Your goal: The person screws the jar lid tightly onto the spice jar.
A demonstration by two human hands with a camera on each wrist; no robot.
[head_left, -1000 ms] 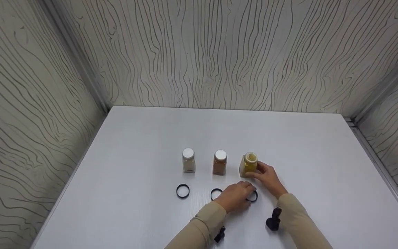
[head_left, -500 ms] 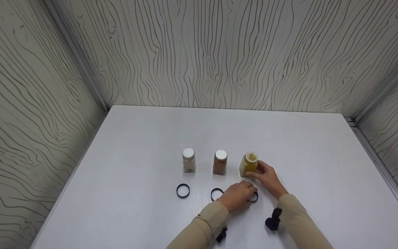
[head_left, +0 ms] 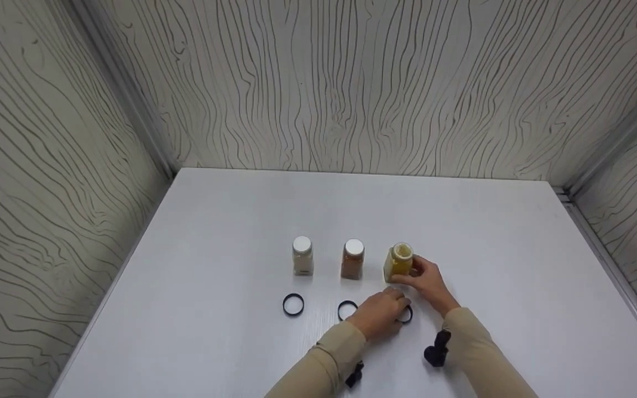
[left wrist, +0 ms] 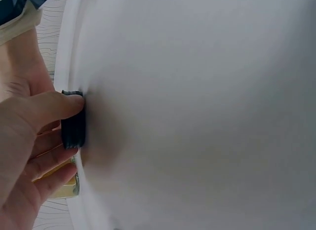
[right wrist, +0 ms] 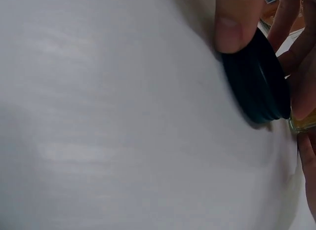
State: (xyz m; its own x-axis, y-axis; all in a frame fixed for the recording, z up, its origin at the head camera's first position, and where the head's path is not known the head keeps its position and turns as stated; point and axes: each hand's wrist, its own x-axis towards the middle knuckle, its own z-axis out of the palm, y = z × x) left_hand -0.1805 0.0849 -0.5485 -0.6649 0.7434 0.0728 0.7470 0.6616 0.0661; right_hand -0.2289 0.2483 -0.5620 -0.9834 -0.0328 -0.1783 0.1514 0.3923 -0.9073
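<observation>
In the head view my left hand (head_left: 378, 314) is on the table, pinching a black ring-shaped lid (head_left: 406, 314). The left wrist view shows the thumb on the near side of this lid (left wrist: 73, 124) and the fingers behind it. Just beyond, my right hand (head_left: 430, 283) grips the lower right side of a square bottle of yellow contents (head_left: 401, 267). That bottle stands upright, its mouth uncovered. In the right wrist view the lid (right wrist: 259, 82) is on edge under a thumb (right wrist: 231, 32), with part of the yellow bottle (right wrist: 305, 122) behind it.
Left of the yellow bottle stand a bottle with reddish-brown contents (head_left: 352, 266) and one with pale contents (head_left: 303, 264), both white-topped. Two more black ring-shaped lids (head_left: 293, 305) lie in front of them, one partly behind the left hand. Patterned walls (head_left: 329, 88) enclose the white table (head_left: 213, 232).
Over the last second the left hand has shifted very slightly at the lid. The right hand keeps its grip on the yellow bottle, nearly still.
</observation>
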